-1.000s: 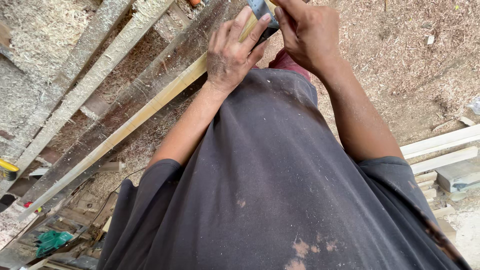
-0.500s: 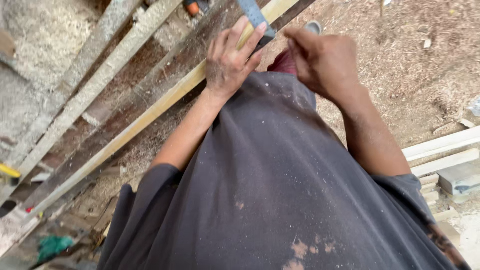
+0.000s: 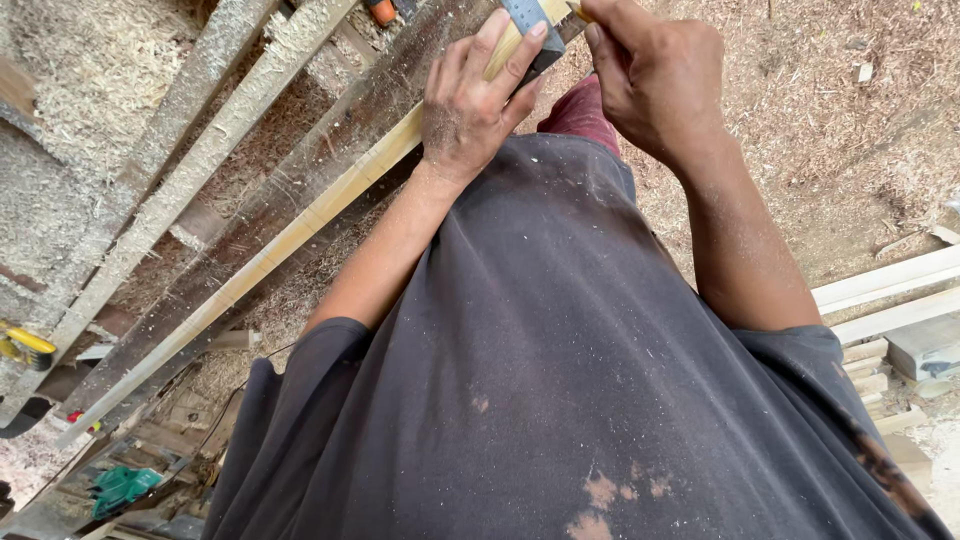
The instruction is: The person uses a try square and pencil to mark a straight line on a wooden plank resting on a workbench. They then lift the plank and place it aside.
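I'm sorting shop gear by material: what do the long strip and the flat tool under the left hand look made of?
The long strip looks like pale, unfinished wood: faint grain, matte, dusted with sawdust. The flat tool under the left hand looks like metal, probably steel: grey, thin, smooth, with a dull sheen. Only its end shows, so that is a guess.

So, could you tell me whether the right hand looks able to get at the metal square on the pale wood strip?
Probably yes: the right hand sits beside the metal square, with nothing between them.
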